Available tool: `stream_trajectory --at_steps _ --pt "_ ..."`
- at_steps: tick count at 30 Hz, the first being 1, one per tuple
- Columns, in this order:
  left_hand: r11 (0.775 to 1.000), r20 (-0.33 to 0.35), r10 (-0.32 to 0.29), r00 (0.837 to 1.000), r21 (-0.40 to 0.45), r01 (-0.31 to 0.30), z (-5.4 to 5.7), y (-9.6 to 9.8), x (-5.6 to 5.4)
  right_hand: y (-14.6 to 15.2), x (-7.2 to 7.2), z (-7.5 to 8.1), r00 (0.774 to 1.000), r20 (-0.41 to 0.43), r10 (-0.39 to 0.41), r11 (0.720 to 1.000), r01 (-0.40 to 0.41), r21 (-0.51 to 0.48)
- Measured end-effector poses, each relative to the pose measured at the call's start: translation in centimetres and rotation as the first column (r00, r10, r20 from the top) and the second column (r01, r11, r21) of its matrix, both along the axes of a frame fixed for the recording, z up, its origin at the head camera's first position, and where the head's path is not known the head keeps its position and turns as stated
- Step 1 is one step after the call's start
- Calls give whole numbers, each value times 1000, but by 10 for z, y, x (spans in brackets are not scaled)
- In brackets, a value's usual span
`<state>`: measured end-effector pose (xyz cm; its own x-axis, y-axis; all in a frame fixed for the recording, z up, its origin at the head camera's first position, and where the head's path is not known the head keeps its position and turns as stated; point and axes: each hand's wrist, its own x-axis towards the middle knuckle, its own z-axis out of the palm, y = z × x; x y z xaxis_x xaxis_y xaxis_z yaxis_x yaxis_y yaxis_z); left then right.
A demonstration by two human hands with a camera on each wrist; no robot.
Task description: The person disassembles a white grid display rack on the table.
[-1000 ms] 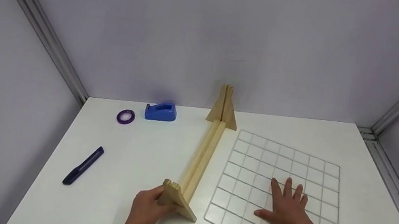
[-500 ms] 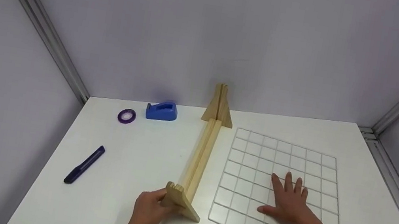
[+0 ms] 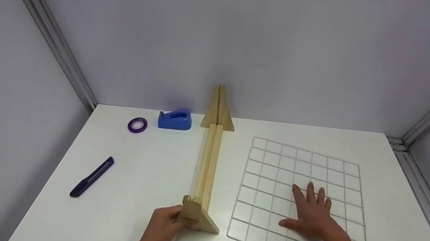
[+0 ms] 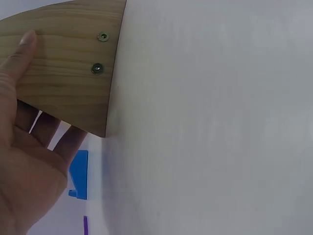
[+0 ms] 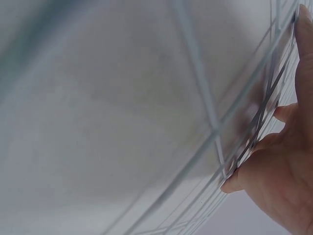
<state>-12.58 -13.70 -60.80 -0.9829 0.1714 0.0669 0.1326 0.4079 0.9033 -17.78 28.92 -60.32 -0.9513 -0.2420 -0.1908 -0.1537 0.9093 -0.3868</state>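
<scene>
A wooden stand (image 3: 211, 167) runs lengthwise from front to back on the table, a slotted foot at each end joined by twin rails. My left hand (image 3: 164, 225) grips its near foot (image 3: 199, 218), the thumb lying over the outer face. Two metal bolts (image 4: 100, 53) show on that face in the left wrist view. To the right, a white wire grid panel (image 3: 261, 197) lies flat on the table. My right hand (image 3: 310, 215) rests on the grid with its fingers spread, and the right wrist view shows the fingertips (image 5: 232, 183) touching the wires.
At the back left are a blue tape dispenser (image 3: 175, 120) and a purple tape roll (image 3: 137, 125). A dark blue utility knife (image 3: 92, 177) lies at the left. Grey walls (image 3: 315, 59) with metal corner rails enclose the white table (image 3: 138, 168) on three sides.
The stand's far end has swung left, so it now points nearly straight back, while its near foot shifted slightly right in my left hand. The grid under my right hand has turned and slid slightly away.
</scene>
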Motion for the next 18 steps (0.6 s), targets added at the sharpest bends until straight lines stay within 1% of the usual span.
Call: stream_trajectory --at_steps 4,8,10,18 --pt "998 55 -44 997 48 42 -2 -1 -2 2 -4 1 1000 7 15 1000 -15 0" --pt "997 95 -55 994 64 49 -2 0 -3 4 -9 2 999 13 32 999 -32 5" --pt "997 104 -51 993 66 45 -2 0 -2 5 -12 2 999 7 40 999 -41 11" --pt "997 82 -49 995 59 44 -3 2 2 7 -18 0 998 4 68 998 -68 -5"
